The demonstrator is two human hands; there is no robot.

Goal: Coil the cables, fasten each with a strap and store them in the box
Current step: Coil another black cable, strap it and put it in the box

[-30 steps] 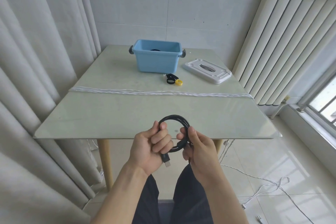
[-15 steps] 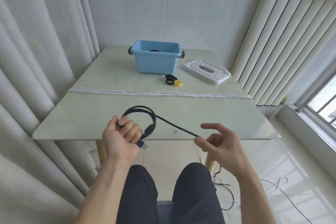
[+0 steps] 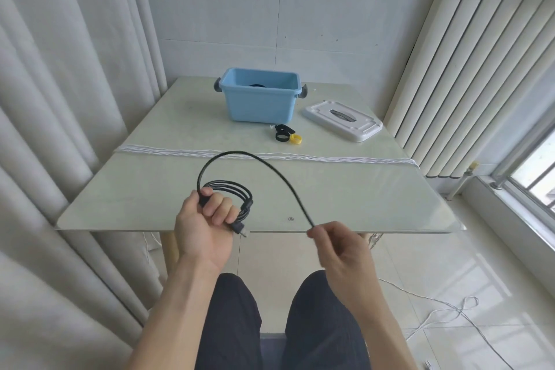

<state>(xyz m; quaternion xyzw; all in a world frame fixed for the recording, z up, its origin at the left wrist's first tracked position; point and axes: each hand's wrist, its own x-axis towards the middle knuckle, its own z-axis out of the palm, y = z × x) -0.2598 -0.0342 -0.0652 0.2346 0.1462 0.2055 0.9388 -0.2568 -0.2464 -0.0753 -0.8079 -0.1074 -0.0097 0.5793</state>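
Over the tabletop's (image 3: 345,201) near edge, my left hand (image 3: 207,225) grips the coil (image 3: 237,192); right hand (image 3: 336,245) pinches the cable's (image 3: 270,167) tail. I'd lay each loop evenly.

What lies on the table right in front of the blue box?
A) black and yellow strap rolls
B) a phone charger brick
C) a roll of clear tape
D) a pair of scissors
A: black and yellow strap rolls lie on the table just before the blue box.
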